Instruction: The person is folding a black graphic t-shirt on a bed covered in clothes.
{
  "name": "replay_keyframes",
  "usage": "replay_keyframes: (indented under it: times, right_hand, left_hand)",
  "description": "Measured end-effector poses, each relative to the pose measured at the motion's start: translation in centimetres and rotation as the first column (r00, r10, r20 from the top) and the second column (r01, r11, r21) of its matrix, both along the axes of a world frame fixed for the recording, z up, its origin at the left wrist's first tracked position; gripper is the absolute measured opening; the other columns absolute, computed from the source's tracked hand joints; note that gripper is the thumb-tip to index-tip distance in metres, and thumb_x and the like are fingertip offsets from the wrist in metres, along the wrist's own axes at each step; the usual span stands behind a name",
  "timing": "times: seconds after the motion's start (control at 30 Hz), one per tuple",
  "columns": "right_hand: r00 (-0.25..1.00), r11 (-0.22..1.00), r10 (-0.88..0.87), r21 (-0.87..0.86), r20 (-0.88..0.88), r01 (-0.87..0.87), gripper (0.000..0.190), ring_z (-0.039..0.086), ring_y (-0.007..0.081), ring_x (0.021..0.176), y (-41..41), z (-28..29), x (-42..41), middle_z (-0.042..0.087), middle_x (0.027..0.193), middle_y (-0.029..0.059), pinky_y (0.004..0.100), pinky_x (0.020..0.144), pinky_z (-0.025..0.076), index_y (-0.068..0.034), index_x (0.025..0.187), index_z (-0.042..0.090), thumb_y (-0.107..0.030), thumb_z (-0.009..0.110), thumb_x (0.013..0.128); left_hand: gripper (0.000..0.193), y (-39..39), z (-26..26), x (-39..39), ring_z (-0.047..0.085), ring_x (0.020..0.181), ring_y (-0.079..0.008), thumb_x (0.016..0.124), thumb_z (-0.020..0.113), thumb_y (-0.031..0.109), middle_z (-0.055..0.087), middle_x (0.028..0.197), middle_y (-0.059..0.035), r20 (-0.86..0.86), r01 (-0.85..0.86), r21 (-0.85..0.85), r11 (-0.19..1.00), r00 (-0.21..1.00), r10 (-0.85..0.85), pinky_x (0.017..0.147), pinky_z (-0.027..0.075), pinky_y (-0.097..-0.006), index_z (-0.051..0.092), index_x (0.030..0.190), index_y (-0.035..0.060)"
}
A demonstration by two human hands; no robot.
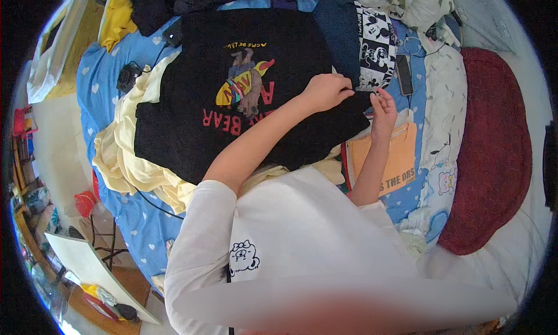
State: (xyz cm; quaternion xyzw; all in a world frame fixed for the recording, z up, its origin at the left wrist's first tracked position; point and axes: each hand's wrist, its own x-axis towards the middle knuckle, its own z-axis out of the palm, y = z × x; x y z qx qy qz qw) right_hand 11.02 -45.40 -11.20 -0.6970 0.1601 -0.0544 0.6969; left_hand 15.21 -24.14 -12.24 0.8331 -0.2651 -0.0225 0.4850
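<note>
A black T-shirt [183, 86] with a printed bear on a surfboard lies spread on the bed, its print upside down to me. Reaching across it, my left hand [329, 92] has its fingers bent onto the shirt's edge by the sleeve. Just to the right, my right hand [384, 108] pinches the end of the black sleeve between thumb and fingertips. Pale yellow cloth [130, 147] lies crumpled beneath the shirt. Beside my right forearm is a folded orange shirt [403, 154] with printed letters.
Dark blue cloth [340, 38] and black-and-white cartoon fabric [375, 51] lie beyond my hands. A phone [404, 74] with a cable rests on the blue heart-patterned sheet [100, 77]. A black plug-like device [127, 76] sits on the left. A dark red cushion [492, 152] lies right.
</note>
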Motion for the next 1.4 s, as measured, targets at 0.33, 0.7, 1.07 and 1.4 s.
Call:
replay_keyframes:
  times: [0.33,0.7,1.07,1.4]
  right_hand:
    - [0.991,0.996,-0.069,-0.054,0.114,0.076,0.034,0.059,0.0098,0.093,1.3,-0.4,0.1,0.064,0.102,0.0017,0.0218,0.082,0.046,-0.001,0.116,0.063,-0.005,0.076,0.084]
    - [0.984,0.983,0.072,0.176,-0.163,-0.043,0.022,0.062,0.0066,0.086,-0.3,-1.2,-0.5,0.071,0.097,0.0026,0.0205,0.075,0.047,0.000,0.107,0.070,-0.014,0.072,0.091]
    - [0.965,0.986,0.140,0.123,-0.223,-0.115,0.018,0.060,0.0065,0.088,-0.7,-1.5,-0.6,0.069,0.097,0.0004,0.0205,0.081,0.045,-0.002,0.103,0.070,-0.016,0.071,0.091]
    - [0.987,0.998,0.065,0.026,-0.149,-0.062,0.012,0.058,0.0022,0.071,-1.4,-1.7,-0.7,0.068,0.085,-0.0045,0.0186,0.063,0.043,-0.009,0.095,0.070,-0.018,0.075,0.089]
  left_hand:
    - [0.014,-0.2,-0.1,-0.2,0.067,0.086,-0.0315,0.088,0.065,0.021,0.068,0.090,-0.0096,0.005,-0.055,-0.026,0.998,0.998,0.056,0.074,0.053,-0.0431,0.066,0.094,0.0092]
    - [0.013,0.0,-0.1,-0.3,0.067,0.085,-0.0313,0.086,0.065,0.022,0.067,0.088,-0.0094,0.030,-0.047,-0.056,0.997,0.998,0.049,0.074,0.053,-0.0438,0.065,0.091,0.0094]
    - [0.013,0.2,-0.4,-0.3,0.067,0.085,-0.0313,0.085,0.067,0.021,0.067,0.089,-0.0093,0.041,-0.056,-0.098,0.994,0.997,0.061,0.073,0.053,-0.0426,0.066,0.091,0.0095]
    - [0.019,0.1,-0.1,-0.4,0.067,0.086,-0.0315,0.087,0.065,0.026,0.067,0.091,-0.0105,0.035,-0.047,-0.076,0.996,0.998,0.049,0.075,0.054,-0.0422,0.069,0.093,0.0085]
